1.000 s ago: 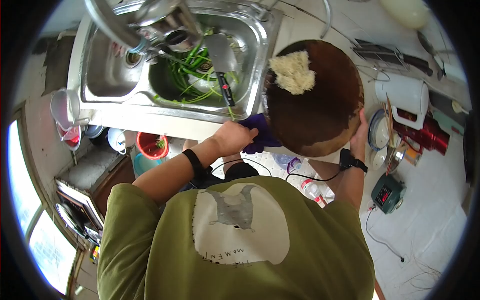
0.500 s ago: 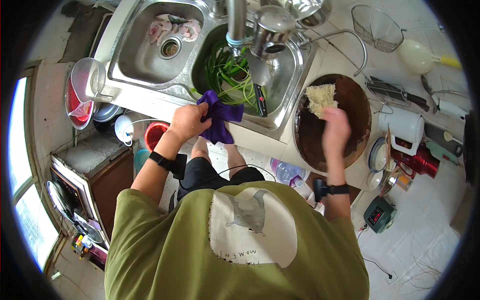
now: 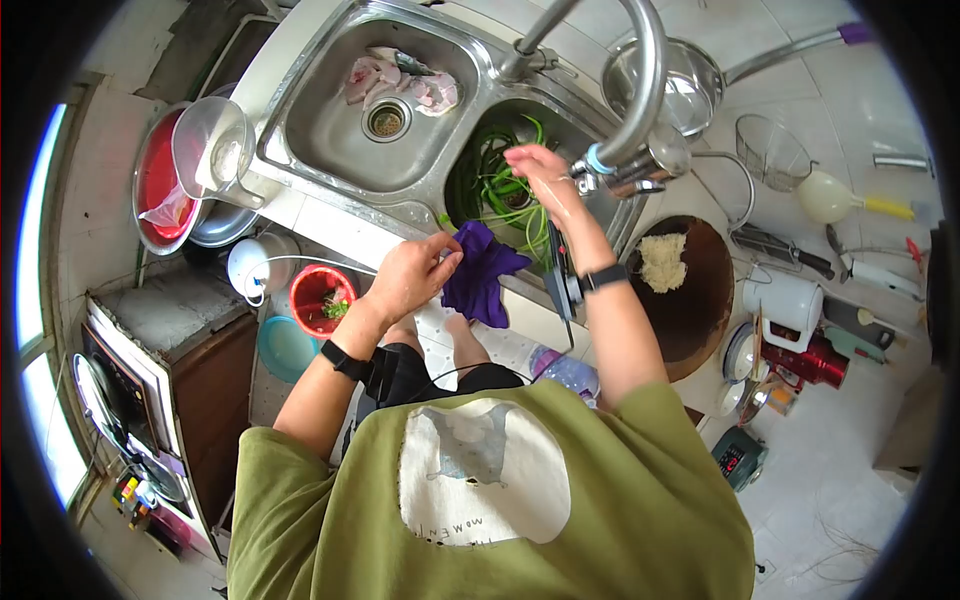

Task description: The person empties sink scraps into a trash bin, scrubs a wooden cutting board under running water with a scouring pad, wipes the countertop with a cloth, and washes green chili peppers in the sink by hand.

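Note:
My left hand (image 3: 410, 282) pinches the edge of a purple cloth (image 3: 485, 275) that hangs at the counter's front edge, before the sink. My right hand (image 3: 545, 180) holds nothing. Its fingers stretch out over the right basin, just left of the faucet head (image 3: 635, 170). Long green vegetables (image 3: 490, 180) lie in that basin beneath it. A black knife handle (image 3: 554, 245) shows beside my right forearm; its blade is mostly hidden. Pale pieces of raw meat or fish (image 3: 435, 93) are in the left basin (image 3: 330, 130). A pale fibrous scrubber (image 3: 663, 262) rests on the dark round board (image 3: 705, 320).
A saucepan (image 3: 690, 85) is behind the faucet. The white appliance (image 3: 785, 305) and a red one (image 3: 815, 365) are at right. Below the counter's left part are a red bucket (image 3: 315, 290) and a teal basin (image 3: 287, 350). A clear pitcher (image 3: 205, 145) stands at left.
My right hand has let go of the scrubber and moved left over the basin. The purple cloth has come left from beside the board with my left hand. The view has shifted.

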Motion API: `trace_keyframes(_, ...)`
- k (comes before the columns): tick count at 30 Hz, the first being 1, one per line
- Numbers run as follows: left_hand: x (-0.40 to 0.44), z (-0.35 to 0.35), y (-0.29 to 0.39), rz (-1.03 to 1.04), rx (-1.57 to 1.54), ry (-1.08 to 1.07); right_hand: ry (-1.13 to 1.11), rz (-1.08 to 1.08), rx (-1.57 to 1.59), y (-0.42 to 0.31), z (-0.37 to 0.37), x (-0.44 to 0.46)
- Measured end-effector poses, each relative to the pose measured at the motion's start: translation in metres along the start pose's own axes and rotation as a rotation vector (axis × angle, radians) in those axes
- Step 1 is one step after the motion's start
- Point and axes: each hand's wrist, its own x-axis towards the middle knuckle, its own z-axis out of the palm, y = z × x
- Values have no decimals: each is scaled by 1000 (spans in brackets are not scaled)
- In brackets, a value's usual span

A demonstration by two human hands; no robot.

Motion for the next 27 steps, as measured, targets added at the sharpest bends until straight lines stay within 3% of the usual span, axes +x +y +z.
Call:
trace_keyframes(3,19,-9,-6,68,-21,38,140,143,312,-9,-12,-26)
trace_keyframes(7,54,-28,12,123,-48,17,-94,49,801,-9,-62,5)
trace_keyframes(9,65,-37,22,100,-49,8,-106,12,827,-17,-78,25)
trace_keyframes(10,70,-36,25,74,-55,3,-271,14,1023,-19,-87,47)
trace_keyframes(11,73,-33,25,72,-51,0,-209,25,978,-19,-94,65)
trace_keyframes(13,74,-26,22,70,-55,-17,-83,-175,824,-32,-81,91)
trace_keyframes(17,62,-6,12,76,-141,-44,4,-375,841,-27,-71,117)
trace_keyframes(21,55,-7,8,-64,-157,-98,19,-329,646,-12,-84,85)
trace_keyframes(23,55,-8,8,-89,-170,-89,198,-575,-500,-32,-72,62)
trace_keyframes(24,57,-4,2,-74,-174,-55,240,-729,-728,-50,-62,52)
trace_keyframes(25,58,0,-2,-59,-176,-22,234,-725,-726,-69,-59,54)
trace_keyframes(27,63,1,2,-56,-151,-14,215,-947,-1217,-90,-55,63)
